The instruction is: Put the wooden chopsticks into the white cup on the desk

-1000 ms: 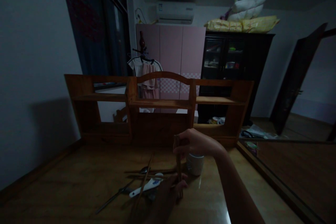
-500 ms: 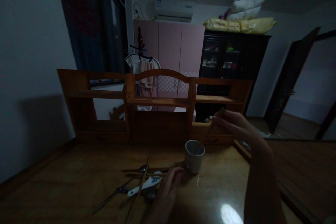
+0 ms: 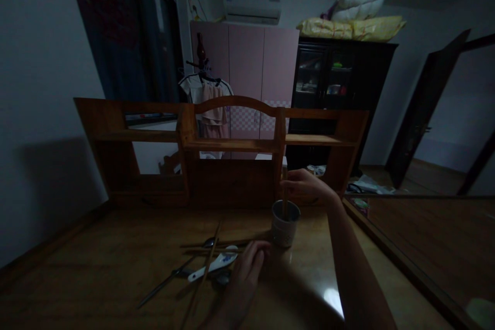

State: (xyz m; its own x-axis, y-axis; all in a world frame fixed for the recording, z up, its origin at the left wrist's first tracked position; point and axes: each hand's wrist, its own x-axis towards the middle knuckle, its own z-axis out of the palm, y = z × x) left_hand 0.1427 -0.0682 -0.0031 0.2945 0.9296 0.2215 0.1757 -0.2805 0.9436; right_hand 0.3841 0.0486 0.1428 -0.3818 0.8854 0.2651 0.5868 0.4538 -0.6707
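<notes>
My right hand is closed on brown chopsticks, which stand nearly upright with their lower ends inside a light-coloured cup; how many there are I cannot tell. Just left of the cup, my left hand rests on the table with its fingers loosely stretched and slightly bent. It lies at the right ends of several loose chopsticks; whether it touches them is unclear. Among these lie a white ceramic spoon with a blue pattern, a metal spoon and another dark spoon partly behind my left hand.
A wooden shelf unit stands along the back of the wooden table. A wall bounds the left side, and a raised edge runs along the right. The room is dim; a bright reflection shows near my right forearm.
My right hand has moved left and a little down, bringing the chopsticks from a slant to nearly upright in the cup. My left hand has stayed nearly in place. The view has shifted slightly.
</notes>
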